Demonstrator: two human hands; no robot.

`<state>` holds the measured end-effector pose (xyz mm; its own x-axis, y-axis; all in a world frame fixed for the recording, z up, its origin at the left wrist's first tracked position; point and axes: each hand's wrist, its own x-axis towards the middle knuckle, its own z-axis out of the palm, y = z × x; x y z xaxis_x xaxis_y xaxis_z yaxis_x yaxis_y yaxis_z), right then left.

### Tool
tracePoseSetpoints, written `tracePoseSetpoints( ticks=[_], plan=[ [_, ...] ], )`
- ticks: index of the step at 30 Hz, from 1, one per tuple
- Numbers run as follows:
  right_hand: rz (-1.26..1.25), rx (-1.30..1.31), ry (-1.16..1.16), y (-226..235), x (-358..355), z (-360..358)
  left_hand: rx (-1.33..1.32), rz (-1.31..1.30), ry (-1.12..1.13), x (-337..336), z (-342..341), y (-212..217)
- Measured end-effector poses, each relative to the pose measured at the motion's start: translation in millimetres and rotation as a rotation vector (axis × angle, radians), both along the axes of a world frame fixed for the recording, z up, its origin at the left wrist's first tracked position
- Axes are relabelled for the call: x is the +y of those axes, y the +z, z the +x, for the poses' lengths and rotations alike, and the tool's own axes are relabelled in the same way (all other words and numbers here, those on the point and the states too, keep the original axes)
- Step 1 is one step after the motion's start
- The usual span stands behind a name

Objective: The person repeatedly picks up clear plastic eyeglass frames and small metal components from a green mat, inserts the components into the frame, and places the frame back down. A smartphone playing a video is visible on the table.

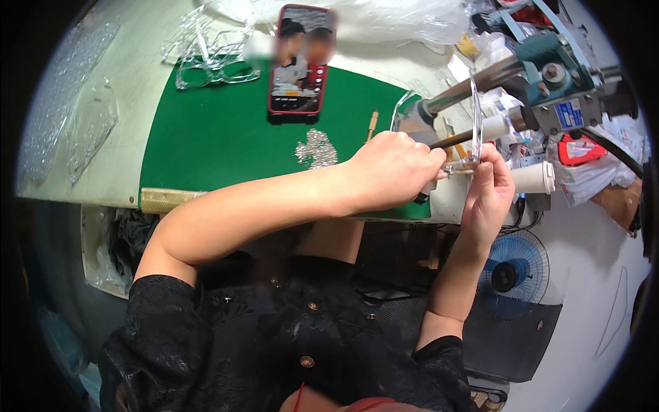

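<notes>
A clear plastic eyeglass frame [476,117] is between my hands at the right edge of the green mat [226,141], its temples pointing up and away. My right hand [489,189] pinches one corner of it between thumb and fingers. My left hand [392,170] is closed, back of the hand up, its fingertips against the front of the frame; its palm is hidden. A small pile of tiny silvery metal parts [317,149] lies left of my left hand. Behind that hand is a thin brass-coloured tool [372,126].
Several clear eyeglass frames [218,71] lie at the back left. A red-cased phone [296,103] stands at the back of the mat. To the right, a teal machine with metal rods [549,75] reaches close to my hands. A blue fan [511,271] is below the table's right side.
</notes>
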<state>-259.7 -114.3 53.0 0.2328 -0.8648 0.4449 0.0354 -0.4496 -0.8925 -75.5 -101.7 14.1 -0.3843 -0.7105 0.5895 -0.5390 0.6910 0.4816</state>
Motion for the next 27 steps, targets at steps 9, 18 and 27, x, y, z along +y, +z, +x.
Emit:
tracePoseSetpoints(
  ticks=[9, 18, 27],
  plan=[
    [-0.009, -0.052, -0.185, 15, -29, -17, 0.044, -0.039, 0.068, -30, -43, 16],
    [-0.172, 0.094, -0.402, 19, -47, -31, 0.071, -0.073, 0.108, -45, -63, 10],
    [-0.787, -0.245, -0.084, 114, -26, -49, 0.192, -0.031, 0.083, -41, -71, 18]
  ],
)
